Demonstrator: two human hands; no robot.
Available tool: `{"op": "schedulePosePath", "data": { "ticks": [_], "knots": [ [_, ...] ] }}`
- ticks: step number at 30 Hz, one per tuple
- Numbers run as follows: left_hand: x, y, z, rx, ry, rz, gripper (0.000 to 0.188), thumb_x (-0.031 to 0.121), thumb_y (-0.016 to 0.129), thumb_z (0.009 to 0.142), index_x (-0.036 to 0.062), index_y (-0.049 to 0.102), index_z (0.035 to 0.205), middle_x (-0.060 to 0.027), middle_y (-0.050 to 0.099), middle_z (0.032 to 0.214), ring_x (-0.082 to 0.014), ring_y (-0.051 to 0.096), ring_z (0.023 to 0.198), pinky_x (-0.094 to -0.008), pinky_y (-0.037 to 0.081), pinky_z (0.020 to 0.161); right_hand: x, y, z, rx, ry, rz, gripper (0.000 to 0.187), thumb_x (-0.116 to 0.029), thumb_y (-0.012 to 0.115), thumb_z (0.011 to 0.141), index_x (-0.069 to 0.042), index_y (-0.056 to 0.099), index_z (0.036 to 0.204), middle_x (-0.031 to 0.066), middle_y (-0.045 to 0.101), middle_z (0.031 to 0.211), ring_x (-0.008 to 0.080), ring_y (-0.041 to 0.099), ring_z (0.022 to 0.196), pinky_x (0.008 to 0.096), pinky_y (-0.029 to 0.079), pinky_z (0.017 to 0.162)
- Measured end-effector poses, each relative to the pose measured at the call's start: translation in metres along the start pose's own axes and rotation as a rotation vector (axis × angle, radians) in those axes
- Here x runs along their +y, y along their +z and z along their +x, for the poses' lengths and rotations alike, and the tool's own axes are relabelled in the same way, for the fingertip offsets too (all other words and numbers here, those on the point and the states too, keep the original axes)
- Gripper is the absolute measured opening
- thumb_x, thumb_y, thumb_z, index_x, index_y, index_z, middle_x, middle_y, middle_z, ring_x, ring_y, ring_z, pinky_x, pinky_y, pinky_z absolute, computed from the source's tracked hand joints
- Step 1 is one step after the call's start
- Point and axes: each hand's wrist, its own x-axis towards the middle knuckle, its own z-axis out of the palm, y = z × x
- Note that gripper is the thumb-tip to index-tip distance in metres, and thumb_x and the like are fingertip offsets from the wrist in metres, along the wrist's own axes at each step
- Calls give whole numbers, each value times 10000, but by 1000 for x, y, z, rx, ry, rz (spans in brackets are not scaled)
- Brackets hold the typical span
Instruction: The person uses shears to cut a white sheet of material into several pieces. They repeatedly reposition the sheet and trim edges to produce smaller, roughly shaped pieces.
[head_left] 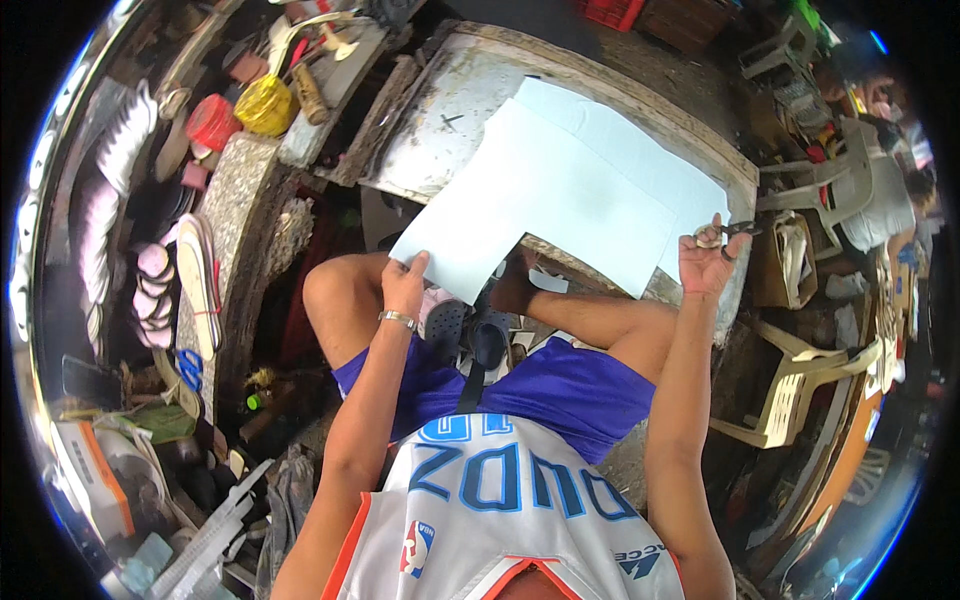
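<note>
Sheet: pale blue-white sheet (590,190), large, angular, notched on its near side; lay mostly across the bench (430,130), near left corner hung past the bench edge over the person's lap side.
Second piece: same-coloured piece (690,190) overlapped the sheet at upper right; which one lay on top, could not tell.
Left hand: left hand (403,290) had the sheet's near left corner; fingers closed in a pinch, thumb on the upper face, the rest partly hidden under it. Metal band (397,319) on that wrist.
Right hand: right hand (705,268) was raised at the right end of the bench, just beside the pale pieces; fingers bent round a dark tool (742,229), scissors-like, too small to tell how far its blades were apart.
Bench: low, whitish worn top, rough wooden rim; X-like dark mark left of the sheet.
Below bench: pale offcut (548,281) near one leg; dark clogs (488,337) between the person's knees.
Left side: red container (212,122) beside yellow container (265,105); pale soles (197,285) with a red band on a side ledge; blue-handled scissors (189,368) near their lower end.
Right side: cardboard box (790,260) between plastic chairs (785,390).
</note>
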Motion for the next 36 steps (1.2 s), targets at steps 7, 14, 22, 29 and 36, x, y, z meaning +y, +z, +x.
{"op": "schedulePosePath", "data": {
  "ticks": [7, 14, 22, 29, 36],
  "knots": [
    [-4, 0, 13, 36, 98, 90, 286, 131, 746, 958, -43, 725, 1184, -92, 772, 1116, -165, 705, 978, -342, 561, 887, -1, -9, 8, -42, 95, 51, 664, -577, 768, 901, -21, 672, 1252, -2, 599, 786, 143, 525, 734, 327, 364, 710],
    [25, -14, -42, -104, 231, 41, 418, 127, 703, 998, -22, 607, 1376, -88, 726, 1137, -145, 677, 976, -307, 553, 902, -8, -30, 14, -81, 108, 51, 643, -507, 770, 931, -12, 653, 1324, 6, 638, 891, 142, 560, 815, 343, 385, 739],
    [39, -190, -133, 201, 321, 63, 416, 172, 661, 1060, 22, 583, 1441, -87, 697, 1274, -140, 666, 1073, -308, 558, 922, -9, -27, 15, -158, 162, 28, 711, -520, 759, 932, 10, 605, 1381, 19, 607, 873, 145, 533, 808, 341, 389, 759],
    [-113, -267, -226, -168, -511, 389, 721, 604, 543, 1059, 33, 559, 1499, -135, 615, 1486, -237, 585, 1310, -384, 446, 1129, -3, -13, 10, -159, 149, 53, 742, -490, 795, 908, 22, 585, 1403, 26, 613, 888, 150, 536, 816, 340, 389, 762],
    [-138, -243, -263, -220, -819, 337, 901, 785, 301, 1038, 89, 527, 1564, -121, 580, 1526, -217, 569, 1310, -374, 379, 1174, 5, 0, 10, -140, 171, 28, 730, -468, 817, 901, 23, 585, 1390, 25, 617, 900, 150, 532, 806, 338, 383, 749]
  ]
}}
